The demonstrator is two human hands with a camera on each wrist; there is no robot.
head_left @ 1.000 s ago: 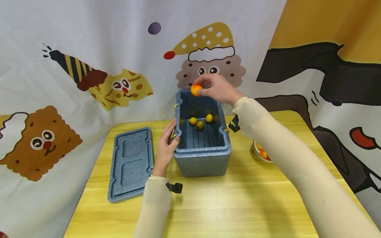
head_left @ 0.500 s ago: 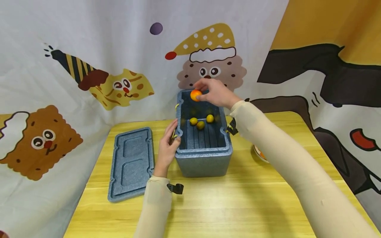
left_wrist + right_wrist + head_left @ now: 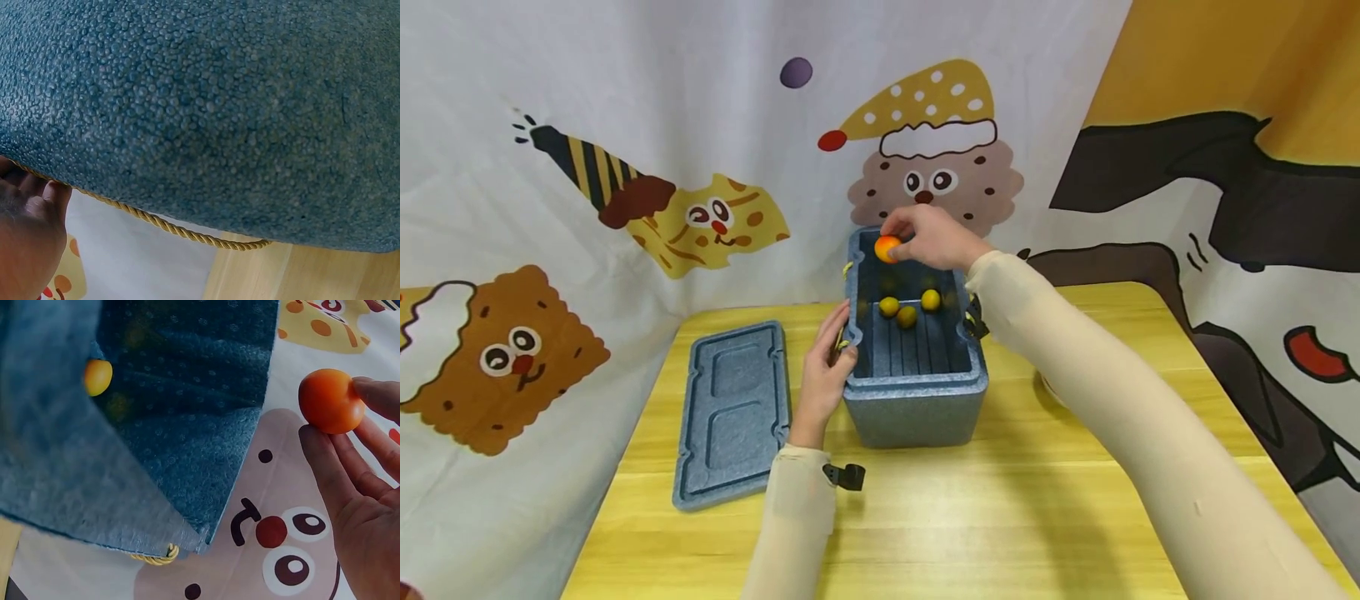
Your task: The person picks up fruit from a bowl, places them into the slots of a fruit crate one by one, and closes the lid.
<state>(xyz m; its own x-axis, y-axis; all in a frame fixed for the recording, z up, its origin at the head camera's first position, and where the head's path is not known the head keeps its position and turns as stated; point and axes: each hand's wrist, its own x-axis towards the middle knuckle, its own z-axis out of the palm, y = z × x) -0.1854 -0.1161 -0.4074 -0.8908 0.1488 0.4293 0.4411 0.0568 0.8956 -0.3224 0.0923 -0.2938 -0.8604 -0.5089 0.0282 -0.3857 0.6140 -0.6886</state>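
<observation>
Between thumb and fingertips my right hand pinches a small round orange fruit, held above the far end of a deep blue-grey foam box. The right wrist view shows the fruit's smooth skin and the fingers under it. Three small yellow fruits lie on the ribbed box floor. My left hand rests against the box's left outer wall, its fingers extended, thumb near the rim notch. A twisted yellow rope runs along that wall by the fingers.
The box's lid lies flat on the wooden table, left of the box. Right of the box, the edge of a bowl shows, mostly hidden behind the right sleeve. A printed cloth hangs close behind the table.
My right hand has lowered the orange fruit from above the box's far rim towards its opening, shifting slightly left at the end. The right sleeve now covers more of the bowl. My left hand stays put.
</observation>
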